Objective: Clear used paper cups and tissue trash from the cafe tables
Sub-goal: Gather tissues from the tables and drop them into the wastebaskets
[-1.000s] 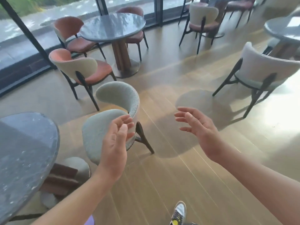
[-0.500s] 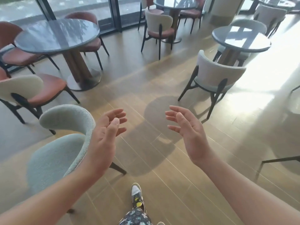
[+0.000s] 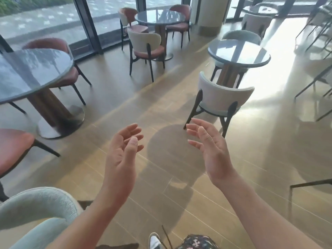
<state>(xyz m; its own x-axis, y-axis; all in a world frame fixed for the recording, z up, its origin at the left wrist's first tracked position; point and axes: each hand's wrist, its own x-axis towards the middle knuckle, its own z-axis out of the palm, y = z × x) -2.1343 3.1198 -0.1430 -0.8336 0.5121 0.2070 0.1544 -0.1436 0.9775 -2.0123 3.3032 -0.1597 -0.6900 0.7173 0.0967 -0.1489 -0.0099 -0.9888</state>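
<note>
My left hand (image 3: 122, 155) and my right hand (image 3: 210, 150) are raised in front of me over the wooden floor, palms facing each other, fingers relaxed, holding nothing. No paper cup or tissue shows in the head view. Round grey tables stand around: one at the left (image 3: 30, 72), one at the right (image 3: 239, 53), one at the back by the windows (image 3: 159, 17). Their visible tops look bare.
A white-backed chair (image 3: 224, 96) stands just beyond my right hand. A pale green chair (image 3: 36, 209) is close at my lower left, a pink seat (image 3: 12, 146) at the left edge. More chairs ring the far tables. Glass walls run along the back. Open floor lies ahead.
The view has swung right and moved forward: the left table and the green chair have slid left and down, the right table has come nearer. Both hands stay raised and empty.
</note>
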